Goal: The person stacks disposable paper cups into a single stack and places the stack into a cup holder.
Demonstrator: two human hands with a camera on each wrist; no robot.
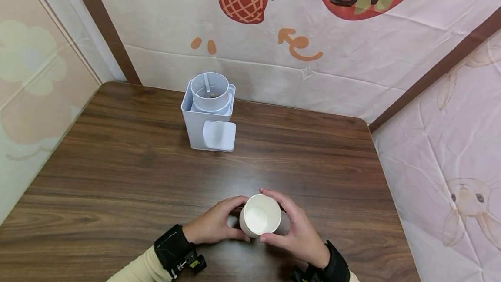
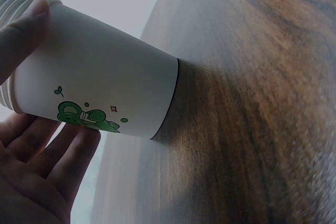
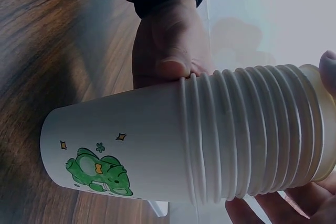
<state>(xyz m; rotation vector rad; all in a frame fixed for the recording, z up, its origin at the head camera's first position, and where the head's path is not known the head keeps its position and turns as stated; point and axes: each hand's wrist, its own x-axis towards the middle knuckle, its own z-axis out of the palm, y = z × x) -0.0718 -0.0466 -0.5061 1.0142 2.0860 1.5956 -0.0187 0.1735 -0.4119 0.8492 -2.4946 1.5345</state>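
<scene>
A stack of nested white paper cups [image 1: 260,217] is upright near the front of the table, its base at or just above the wood. Green bear drawings mark the lowest cup [image 3: 113,145], and several rims [image 3: 247,129] show above it. From the left side, my left hand [image 1: 214,223] grips the stack just below the rims, thumb on the near side. My right hand [image 1: 291,229] holds the upper rims from the right, its thumb and fingers curved round them. The left wrist view shows the left fingers [image 2: 68,156] against the cup wall.
Toward the back left of the brown wooden table [image 1: 148,177] stands a pale blue box-shaped container [image 1: 193,127] with a round cup-like part [image 1: 211,95] on top and a tab in front. A printed cloth wall [image 1: 250,73] borders the table's back edge.
</scene>
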